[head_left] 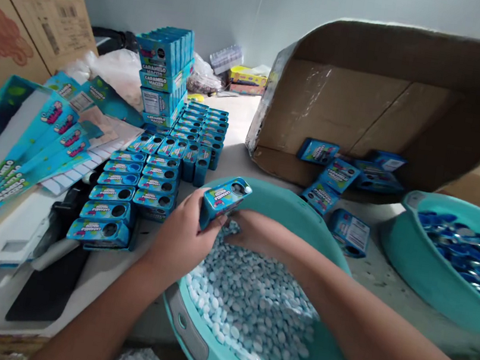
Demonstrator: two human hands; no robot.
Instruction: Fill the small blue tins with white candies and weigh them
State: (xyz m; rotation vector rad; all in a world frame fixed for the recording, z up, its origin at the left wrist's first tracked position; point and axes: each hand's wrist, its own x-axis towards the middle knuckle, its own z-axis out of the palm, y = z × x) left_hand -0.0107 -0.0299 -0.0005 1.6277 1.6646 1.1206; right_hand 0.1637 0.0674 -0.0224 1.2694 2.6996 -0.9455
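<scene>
My left hand (189, 232) is closed around a small blue candy box (225, 196) with a round dark window, tilted above the rim of a turquoise basin (274, 194). Many pale blue and white oval candies (249, 301) lie in the basin. My right hand (247, 229) reaches into it from the right, just below the box, with its fingers curled at the candies. The left hand and the box partly hide those fingertips.
Left of the basin stand rows of blue candy boxes (112, 209) and a taller stack (162, 78). Flat printed cartons (42, 144) lie farther left. A large cardboard box (352, 94) on its side holds several blue boxes. Another basin (417, 261) contains shiny blue pieces.
</scene>
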